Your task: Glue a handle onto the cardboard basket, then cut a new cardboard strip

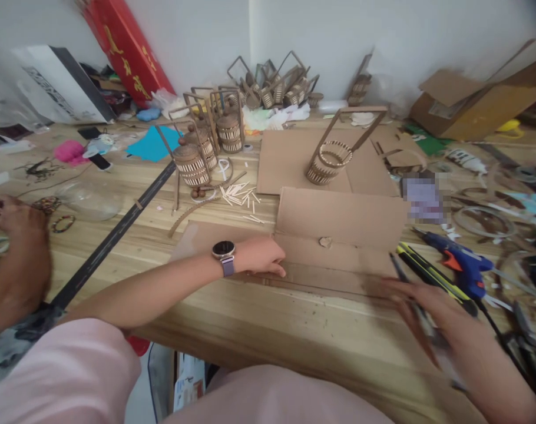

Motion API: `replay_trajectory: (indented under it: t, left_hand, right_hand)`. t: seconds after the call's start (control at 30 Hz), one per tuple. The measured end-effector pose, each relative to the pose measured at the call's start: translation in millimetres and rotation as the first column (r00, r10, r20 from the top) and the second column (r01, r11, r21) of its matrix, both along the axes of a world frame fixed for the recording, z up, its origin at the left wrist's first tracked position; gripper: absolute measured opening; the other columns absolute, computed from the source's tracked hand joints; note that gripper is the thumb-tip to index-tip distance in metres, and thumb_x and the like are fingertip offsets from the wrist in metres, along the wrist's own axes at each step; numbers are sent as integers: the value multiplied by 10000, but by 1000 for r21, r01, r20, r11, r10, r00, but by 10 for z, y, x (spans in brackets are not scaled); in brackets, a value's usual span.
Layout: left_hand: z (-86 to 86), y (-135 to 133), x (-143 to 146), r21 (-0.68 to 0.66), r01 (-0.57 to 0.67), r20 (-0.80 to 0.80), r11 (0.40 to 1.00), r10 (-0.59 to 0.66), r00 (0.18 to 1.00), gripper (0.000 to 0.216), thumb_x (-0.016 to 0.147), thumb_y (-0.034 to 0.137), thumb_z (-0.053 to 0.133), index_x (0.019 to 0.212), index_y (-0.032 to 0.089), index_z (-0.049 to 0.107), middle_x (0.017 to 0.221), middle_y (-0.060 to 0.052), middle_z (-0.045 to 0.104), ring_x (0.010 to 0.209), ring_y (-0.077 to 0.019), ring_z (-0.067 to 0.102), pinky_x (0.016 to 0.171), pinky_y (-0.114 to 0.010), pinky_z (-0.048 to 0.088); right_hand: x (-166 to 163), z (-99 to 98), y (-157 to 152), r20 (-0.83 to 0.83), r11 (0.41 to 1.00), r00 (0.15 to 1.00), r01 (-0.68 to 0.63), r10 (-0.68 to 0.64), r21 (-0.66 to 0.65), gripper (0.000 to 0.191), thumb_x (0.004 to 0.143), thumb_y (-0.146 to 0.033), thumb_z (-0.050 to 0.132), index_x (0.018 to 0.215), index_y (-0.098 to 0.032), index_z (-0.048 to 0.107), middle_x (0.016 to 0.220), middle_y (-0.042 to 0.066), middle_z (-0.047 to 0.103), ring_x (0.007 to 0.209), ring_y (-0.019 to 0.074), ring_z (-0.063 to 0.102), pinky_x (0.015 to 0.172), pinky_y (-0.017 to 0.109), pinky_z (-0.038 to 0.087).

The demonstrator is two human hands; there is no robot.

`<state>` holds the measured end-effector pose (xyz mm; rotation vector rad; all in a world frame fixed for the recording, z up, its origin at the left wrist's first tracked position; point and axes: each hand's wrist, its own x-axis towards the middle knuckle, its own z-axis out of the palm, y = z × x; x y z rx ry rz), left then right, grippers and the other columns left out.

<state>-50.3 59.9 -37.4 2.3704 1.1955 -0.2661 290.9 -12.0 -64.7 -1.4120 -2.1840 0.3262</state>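
My left hand (pixel 261 257), with a watch at the wrist, rests on the near cardboard sheet (pixel 338 218). Its fingers are curled together and point down; whatever they pinch is hidden. To the right, my right hand (pixel 427 303) is smeared by motion over the sheet's right end. A slim dark tool (pixel 398 268) runs through its fingers; its kind is too blurred to tell. A small round scrap (pixel 325 242) lies on the sheet between my hands. Behind it, a small woven basket with a tall handle (pixel 330 159) stands on another cardboard sheet (pixel 281 156).
A blue glue gun (pixel 462 262) and a yellow-black utility knife (pixel 431 274) lie at right. Several lidded baskets (pixel 192 165) stand left of centre beside loose pale sticks (pixel 239 193). A dark strip (pixel 118 235) crosses the table. Another person's arm (pixel 18 259) is at far left.
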Motion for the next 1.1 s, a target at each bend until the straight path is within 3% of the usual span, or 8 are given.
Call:
replay_trajectory:
  t: [0.1, 0.17, 0.27, 0.33, 0.4, 0.57, 0.73, 1.1]
  left_hand:
    - [87, -174, -109, 101, -96, 21, 990, 95, 995, 289, 920, 398, 639, 720, 194, 600, 775, -18, 708, 709, -176, 622, 523, -265, 257]
    - [128, -340, -282, 185, -226, 40, 957, 222, 974, 311, 1007, 391, 467, 812, 197, 613, 799, -31, 704, 711, -189, 620, 550, -273, 298]
    - [110, -625, -667, 382, -571, 145, 726, 563, 814, 332, 1006, 403, 424, 816, 204, 611, 806, -40, 710, 746, -214, 640, 657, -290, 404]
    - [43, -804, -934, 499, -658, 134, 564, 700, 702, 301, 993, 374, 414, 905, 192, 637, 937, -93, 731, 878, -266, 664, 769, -331, 452]
    - [-47, -946, -1138, 560, -673, 34, 483, 798, 602, 309, 969, 372, 431, 1031, 164, 650, 1008, -147, 733, 961, -327, 667, 861, -390, 462]
    - [-239, -1063, -1300, 544, -688, 15, 480, 814, 580, 414, 958, 396, 431, 1164, 100, 633, 1099, -205, 716, 1019, -352, 661, 896, -422, 492]
    - [-356, -985, -1307, 561, -744, 105, 363, 861, 498, 432, 920, 380, 481, 1198, 84, 628, 1075, -195, 718, 1004, -352, 662, 901, -439, 491]
    - [-503, -987, -1205, 473, -813, 334, 339, 785, 522, 337, 857, 274, 549, 1162, 151, 622, 1065, -139, 667, 1059, -318, 618, 921, -453, 503]
  right_hand:
    - [-106, -115, 210, 109, 983, 977, -185, 183, 3, 292, 917, -458, 553, 1076, -274, 714, 1147, 93, 738, 1076, 321, 676, 905, 512, 549]
    - [-96, -195, 308, 131, 976, 967, -215, 217, -34, 299, 924, -456, 546, 1079, -253, 701, 1130, 102, 740, 1042, 312, 687, 891, 517, 552]
    - [-54, -245, 373, 118, 974, 967, -222, 225, -41, 303, 922, -463, 529, 1021, -237, 706, 1035, 112, 748, 959, 309, 697, 839, 512, 559]
    - [-44, -236, 393, 88, 973, 969, -229, 231, -40, 304, 911, -470, 537, 983, -230, 710, 983, 113, 746, 919, 302, 702, 811, 490, 565]
    - [-39, -227, 421, 40, 974, 974, -224, 225, -27, 295, 894, -477, 557, 947, -230, 709, 941, 104, 742, 866, 281, 711, 775, 441, 575]
    - [59, -326, 522, -5, 982, 982, -187, 187, 11, 292, 876, -501, 587, 955, -245, 702, 924, 87, 738, 828, 253, 717, 741, 377, 578]
    - [206, -443, 564, -36, 994, 994, -104, 103, -31, 436, 846, -651, 552, 912, -245, 698, 919, 94, 759, 809, 262, 727, 772, 408, 581]
    - [359, -178, 382, -34, 979, 998, -60, 54, -195, 393, 795, -634, 628, 940, -276, 703, 913, 70, 782, 777, 279, 750, 666, 367, 608]
